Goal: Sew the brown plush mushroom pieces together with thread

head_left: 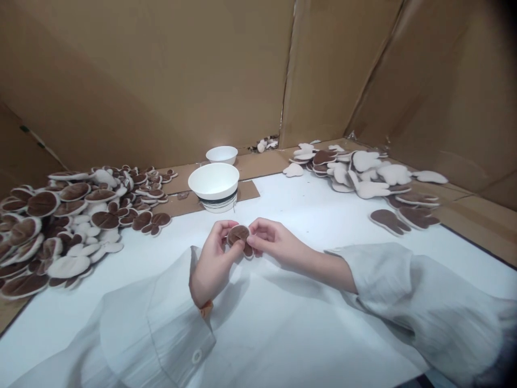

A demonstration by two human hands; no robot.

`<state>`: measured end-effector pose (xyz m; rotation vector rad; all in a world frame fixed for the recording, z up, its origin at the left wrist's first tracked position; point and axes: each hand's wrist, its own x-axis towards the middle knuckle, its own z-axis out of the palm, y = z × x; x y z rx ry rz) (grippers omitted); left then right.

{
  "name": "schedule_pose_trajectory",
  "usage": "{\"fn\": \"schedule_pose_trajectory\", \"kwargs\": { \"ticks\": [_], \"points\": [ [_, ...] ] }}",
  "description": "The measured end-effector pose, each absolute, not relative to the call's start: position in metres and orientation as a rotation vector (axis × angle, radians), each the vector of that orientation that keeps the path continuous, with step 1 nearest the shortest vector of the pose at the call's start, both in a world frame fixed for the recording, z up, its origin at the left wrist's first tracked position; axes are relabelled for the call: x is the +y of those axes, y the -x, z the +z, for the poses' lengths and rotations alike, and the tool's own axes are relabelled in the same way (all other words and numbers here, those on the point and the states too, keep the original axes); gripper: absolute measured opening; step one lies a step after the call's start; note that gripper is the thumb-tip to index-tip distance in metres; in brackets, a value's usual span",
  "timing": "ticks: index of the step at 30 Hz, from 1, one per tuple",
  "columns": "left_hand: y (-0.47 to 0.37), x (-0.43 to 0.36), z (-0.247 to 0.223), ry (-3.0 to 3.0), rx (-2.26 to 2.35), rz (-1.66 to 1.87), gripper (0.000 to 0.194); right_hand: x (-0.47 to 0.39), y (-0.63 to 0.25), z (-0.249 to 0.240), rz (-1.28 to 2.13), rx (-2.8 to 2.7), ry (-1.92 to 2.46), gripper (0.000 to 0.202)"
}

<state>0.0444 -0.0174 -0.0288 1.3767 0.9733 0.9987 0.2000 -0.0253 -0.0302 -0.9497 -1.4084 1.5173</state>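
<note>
A small brown plush fabric piece with a white edge point(238, 234) is held above the white table surface, between my two hands. My left hand point(216, 261) is closed on its left side, with the thumb lying across its brown face. The thumb and fingers of my right hand point(278, 242) pinch its right edge. Rounded lobes show at its lower end, and my fingers hide part of the outline. Just beyond my hands stands a white bowl point(214, 180) with dark thread or bands wound around its lower part.
To the left lies a large heap of brown-and-white rabbit-shaped plush pieces point(107, 218). Pale and brown plush pieces point(363, 172) are piled at the right. A second white bowl point(222, 155) stands behind the first, near the cardboard wall point(161, 81) enclosing the table.
</note>
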Motion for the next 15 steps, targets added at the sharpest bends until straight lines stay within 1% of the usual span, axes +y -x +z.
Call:
{"fn": "schedule_pose_trajectory", "kwargs": {
  "ticks": [6, 9, 15],
  "points": [
    [-0.0429, -0.0191, -0.0279, -1.393, 0.951, 0.957, 0.023, -0.0256, -0.1996, -0.0275, 1.505, -1.418, 0.946, 0.020],
    [-0.0421, -0.0193, -0.0274, -1.409, 0.949, 0.940, 0.019, -0.0253, -0.1997, -0.0287, 1.508, -1.428, 0.930, 0.021],
    [-0.0418, -0.0181, -0.0280, -1.441, 0.911, 0.929, 0.014, -0.0252, -0.2009, -0.0324, 1.496, -1.471, 0.905, 0.014]
  ]
}}
